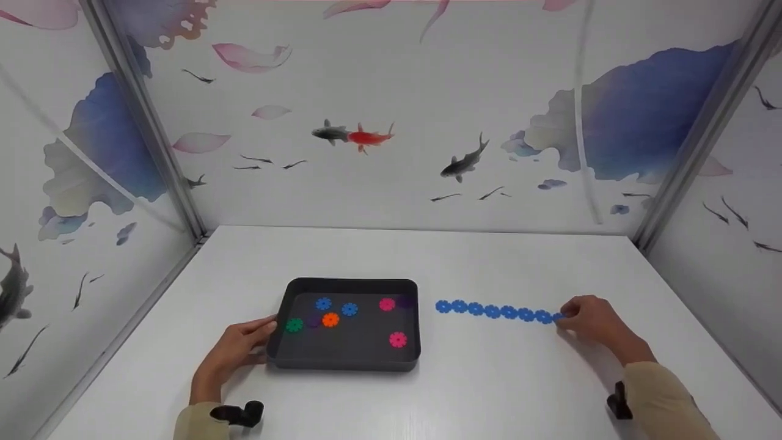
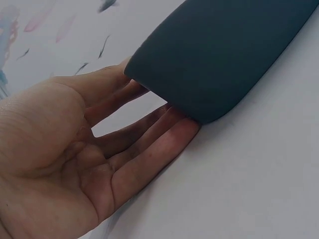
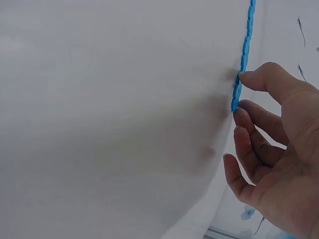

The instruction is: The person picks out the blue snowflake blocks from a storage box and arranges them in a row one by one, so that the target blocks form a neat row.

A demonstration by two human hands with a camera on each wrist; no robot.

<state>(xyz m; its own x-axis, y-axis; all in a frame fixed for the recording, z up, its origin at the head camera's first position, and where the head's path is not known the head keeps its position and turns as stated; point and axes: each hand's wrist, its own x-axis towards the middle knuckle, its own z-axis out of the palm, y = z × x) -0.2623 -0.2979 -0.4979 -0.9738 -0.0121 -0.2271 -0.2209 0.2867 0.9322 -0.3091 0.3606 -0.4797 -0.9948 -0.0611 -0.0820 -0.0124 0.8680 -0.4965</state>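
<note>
A dark grey tray (image 1: 342,366) lies left of the middle of the table, with several flower-shaped plastic discs in it. My left hand (image 1: 235,348) holds the tray's left side; in the left wrist view, thumb and fingers reach round the tray's corner (image 2: 199,64). Right of the tray stretches a row of linked blue flower discs (image 1: 493,311), nearly straight. At its right end, my right hand (image 1: 595,324) pinches the last disc, which is partly covered by the fingers. The row shows edge-on as a blue strip (image 3: 245,45) in the right wrist view.
Inside the tray are two blue discs, one being the blue disc (image 1: 349,309), an orange disc (image 1: 330,319), a green disc (image 1: 294,325), pink discs (image 1: 398,340) and dim purple ones. Painted panels (image 1: 391,201) enclose the white table (image 1: 507,391).
</note>
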